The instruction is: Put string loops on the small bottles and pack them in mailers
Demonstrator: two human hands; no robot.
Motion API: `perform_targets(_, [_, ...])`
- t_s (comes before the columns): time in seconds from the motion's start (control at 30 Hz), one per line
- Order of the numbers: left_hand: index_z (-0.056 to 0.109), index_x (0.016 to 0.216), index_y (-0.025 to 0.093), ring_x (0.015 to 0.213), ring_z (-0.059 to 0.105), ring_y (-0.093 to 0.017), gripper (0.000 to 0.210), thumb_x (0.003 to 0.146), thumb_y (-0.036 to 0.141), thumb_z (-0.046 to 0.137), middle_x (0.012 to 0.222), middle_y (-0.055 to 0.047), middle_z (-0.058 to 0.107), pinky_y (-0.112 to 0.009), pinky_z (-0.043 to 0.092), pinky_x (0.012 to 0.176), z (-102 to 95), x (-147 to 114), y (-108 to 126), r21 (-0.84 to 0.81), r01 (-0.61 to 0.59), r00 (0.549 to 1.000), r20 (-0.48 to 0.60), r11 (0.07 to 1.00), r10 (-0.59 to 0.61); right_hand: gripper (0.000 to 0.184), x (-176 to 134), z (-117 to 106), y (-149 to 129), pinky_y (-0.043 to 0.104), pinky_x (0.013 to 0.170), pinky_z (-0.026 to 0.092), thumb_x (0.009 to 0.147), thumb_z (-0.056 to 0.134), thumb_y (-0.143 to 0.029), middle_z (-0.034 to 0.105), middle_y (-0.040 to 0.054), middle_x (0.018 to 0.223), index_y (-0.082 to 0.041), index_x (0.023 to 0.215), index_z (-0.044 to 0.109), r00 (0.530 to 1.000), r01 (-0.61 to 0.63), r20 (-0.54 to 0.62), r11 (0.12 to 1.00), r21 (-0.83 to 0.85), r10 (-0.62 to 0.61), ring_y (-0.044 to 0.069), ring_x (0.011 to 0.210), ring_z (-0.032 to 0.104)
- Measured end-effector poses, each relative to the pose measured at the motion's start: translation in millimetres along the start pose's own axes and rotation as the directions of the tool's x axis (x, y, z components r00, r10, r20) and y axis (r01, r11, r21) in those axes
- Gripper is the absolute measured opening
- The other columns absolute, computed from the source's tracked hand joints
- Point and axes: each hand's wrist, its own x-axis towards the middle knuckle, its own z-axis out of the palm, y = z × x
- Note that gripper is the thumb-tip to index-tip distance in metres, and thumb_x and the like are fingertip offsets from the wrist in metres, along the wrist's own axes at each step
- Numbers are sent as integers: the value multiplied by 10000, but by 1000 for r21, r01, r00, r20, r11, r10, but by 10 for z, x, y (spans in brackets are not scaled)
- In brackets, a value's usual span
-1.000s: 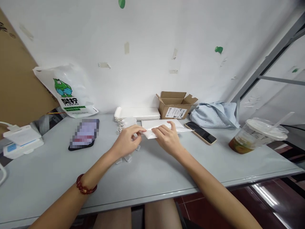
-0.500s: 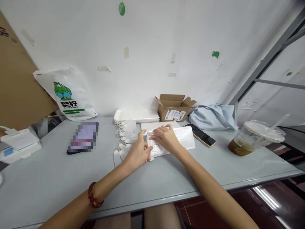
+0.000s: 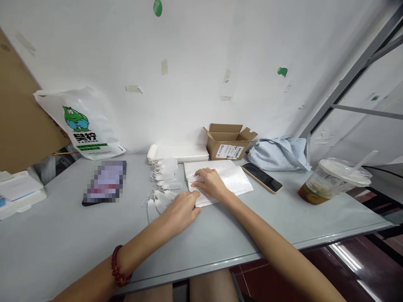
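Observation:
A white padded envelope [image 3: 236, 179] lies on the grey table in front of me, its shiny left end under my hands. My right hand [image 3: 212, 183] rests on top of it, fingers slightly bent and apart, pressing the surface. At the near left corner, my left hand [image 3: 181, 211] has its fingers curled against the edge; what the fingertips grip is partly hidden. Another flat white envelope [image 3: 189, 166] shows beneath, at the far side. Left of the envelope lie several white tags or small pouches with string loops [image 3: 166, 174], some hidden behind my left hand.
Behind stand a stack of white envelopes [image 3: 179, 152] and an open cardboard box [image 3: 225, 144]. To the right are a phone [image 3: 262, 177], a light blue cloth bag [image 3: 278, 154] and a drink cup [image 3: 330, 180]. Leftward lie another phone [image 3: 105, 182] and a white plastic bag [image 3: 85, 126].
The envelope's left end now lies flatter on the table. My left hand has lowered to its near corner with the fingers drawn in, and my right fingers have spread over the surface. The view shifted slightly.

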Motion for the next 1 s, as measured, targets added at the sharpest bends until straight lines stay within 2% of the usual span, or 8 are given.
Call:
perform_targets(0.1, [620, 1005, 149, 856, 607, -255, 205, 853, 204, 494, 880, -92, 638, -353, 452, 725, -38, -19, 40, 140, -35, 999, -27, 990, 39, 239, 2, 49, -22, 350, 822, 382, 799, 669, -321, 650, 90, 1001, -166, 967, 599, 999, -8, -35, 1000, 24, 9, 222, 960, 567])
perform_targets(0.23, [599, 991, 153, 1075, 519, -259, 170, 885, 221, 485, 1063, -107, 591, -358, 456, 832, -49, -28, 46, 233, -191, 973, -84, 954, 215, 218, 4, 52, -27, 356, 820, 414, 811, 647, -272, 616, 105, 1021, -160, 994, 603, 992, 47, -116, 998, 31, -43, 229, 974, 537])
perform_targets(0.37, [580, 998, 142, 1011, 545, -234, 166, 906, 211, 460, 1043, -98, 584, -356, 467, 834, -15, -19, 20, 248, -247, 963, -42, 937, 266, 221, -23, -118, 106, 383, 873, 412, 844, 597, -292, 597, 114, 1055, -164, 1024, 608, 984, 56, -165, 998, -23, -59, 244, 1012, 517])
perform_targets(0.47, [576, 970, 126, 977, 552, -232, 169, 916, 187, 428, 1013, -100, 581, -352, 477, 794, -1, -8, 17, 287, -254, 962, -26, 924, 272, 367, -97, -267, 241, 431, 940, 379, 873, 540, -371, 533, 154, 1217, -156, 1170, 564, 991, -60, -123, 990, -130, 44, 287, 1150, 452])
perform_targets(0.53, [575, 944, 123, 962, 553, -229, 189, 922, 159, 391, 987, -100, 582, -348, 479, 780, 4, 1, 20, 320, -261, 958, -28, 911, 285, 495, -153, -320, 286, 489, 985, 334, 908, 437, -445, 413, 187, 1373, -167, 1316, 455, 988, -154, -6, 971, -184, 156, 323, 1266, 362])
perform_targets(0.67, [569, 892, 127, 906, 561, -221, 215, 917, 115, 356, 929, -95, 583, -333, 490, 720, 19, 15, 19, 385, -254, 957, -35, 887, 289, 624, -199, -333, 238, 570, 1045, 221, 935, 240, -524, 152, 202, 1528, -184, 1458, 236, 917, -282, 230, 936, -209, 327, 363, 1397, 150])
perform_targets(0.77, [568, 874, 130, 884, 564, -222, 211, 914, 111, 362, 904, -93, 586, -327, 495, 689, 35, 18, 19, 422, -253, 954, -42, 870, 298, 671, -183, -307, 179, 598, 1044, 198, 921, 216, -562, 76, 201, 1546, -195, 1480, 163, 890, -334, 247, 917, -217, 383, 379, 1408, 94])
perform_targets(1.0, [581, 871, 122, 881, 577, -226, 206, 920, 138, 382, 907, -99, 599, -331, 504, 690, 51, 32, 46, 435, -229, 955, -74, 871, 288, 692, -162, -225, 197, 621, 1025, 206, 903, 201, -601, 114, 203, 1540, -208, 1472, 190, 919, -296, 190, 923, -246, 346, 378, 1410, 95])
